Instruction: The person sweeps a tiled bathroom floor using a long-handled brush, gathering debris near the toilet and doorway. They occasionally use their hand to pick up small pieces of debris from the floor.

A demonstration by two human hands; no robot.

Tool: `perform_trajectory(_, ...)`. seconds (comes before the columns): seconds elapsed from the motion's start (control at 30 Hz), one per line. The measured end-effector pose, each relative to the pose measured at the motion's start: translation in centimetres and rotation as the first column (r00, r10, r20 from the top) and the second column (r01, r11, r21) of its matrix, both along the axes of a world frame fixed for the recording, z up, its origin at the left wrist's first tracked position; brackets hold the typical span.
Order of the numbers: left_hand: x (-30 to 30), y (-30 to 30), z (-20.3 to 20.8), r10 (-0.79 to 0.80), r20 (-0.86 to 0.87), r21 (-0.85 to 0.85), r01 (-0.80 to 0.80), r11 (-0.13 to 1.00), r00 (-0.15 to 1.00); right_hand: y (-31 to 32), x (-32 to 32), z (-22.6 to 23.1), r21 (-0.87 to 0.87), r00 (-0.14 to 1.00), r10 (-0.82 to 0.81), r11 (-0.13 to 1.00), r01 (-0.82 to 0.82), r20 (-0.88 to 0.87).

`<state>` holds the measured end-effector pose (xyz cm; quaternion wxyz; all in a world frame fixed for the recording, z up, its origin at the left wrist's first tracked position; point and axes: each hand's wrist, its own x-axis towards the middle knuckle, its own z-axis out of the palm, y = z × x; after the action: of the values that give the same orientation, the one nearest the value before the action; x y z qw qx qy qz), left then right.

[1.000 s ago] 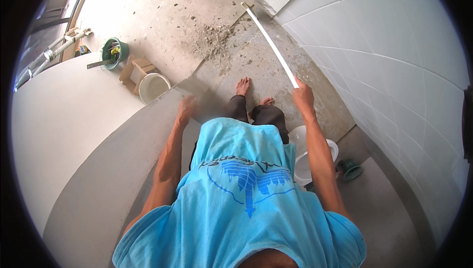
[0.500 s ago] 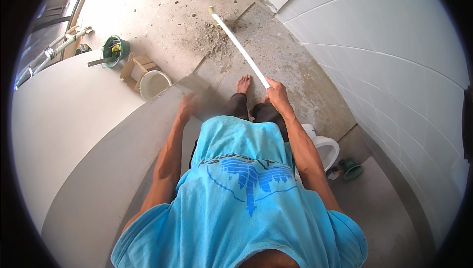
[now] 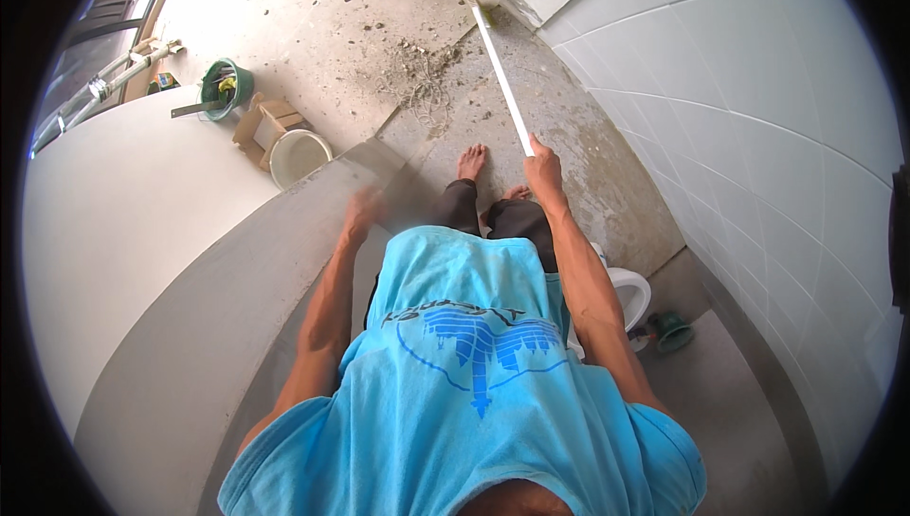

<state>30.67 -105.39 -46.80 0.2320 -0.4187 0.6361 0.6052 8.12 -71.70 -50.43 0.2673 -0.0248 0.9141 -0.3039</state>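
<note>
My right hand (image 3: 544, 175) is closed round the near end of a long white-handled broom (image 3: 502, 80). The handle slants away from me, and its small head with greenish bristles is at the floor near the corner of the tiled wall. Left of that head lies a scattered heap of grey debris (image 3: 422, 80) on the floor. My left hand (image 3: 362, 208) is beside the grey ledge on my left, smeared by motion, so its fingers cannot be made out. Nothing shows in it.
Beyond the curved grey ledge (image 3: 218, 279) are a white bucket (image 3: 300, 158), a cardboard box (image 3: 261, 127) and a green tub (image 3: 227, 90) with tools. A white tiled wall (image 3: 720, 71) runs along my right. A white toilet bowl (image 3: 633, 296) and a green object (image 3: 673, 331) are near my right arm.
The broom's far end has swung right, from behind the debris heap toward the wall corner. My right hand has shifted slightly right with it. My left hand stays beside the ledge, blurred.
</note>
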Motion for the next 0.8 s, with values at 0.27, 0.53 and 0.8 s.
perform_trajectory(0.27,0.3,-0.1,0.8,0.027,-0.001,0.002,-0.027,1.0,1.0,-0.1,-0.3,4.1,0.039,0.999,0.031,0.999,-0.031,0.013)
perform_trajectory(0.53,0.8,-0.5,0.2,0.024,0.023,0.005,-0.025,1.0,0.999,-1.6,-0.8,3.5,0.019,0.99,0.027,0.999,-0.03,0.136)
perform_trajectory(0.8,0.7,-0.3,-0.4,-0.002,-0.016,-0.002,0.002,1.0,1.0,2.4,3.8,7.7,0.097,0.995,0.097,0.99,-0.1,0.028)
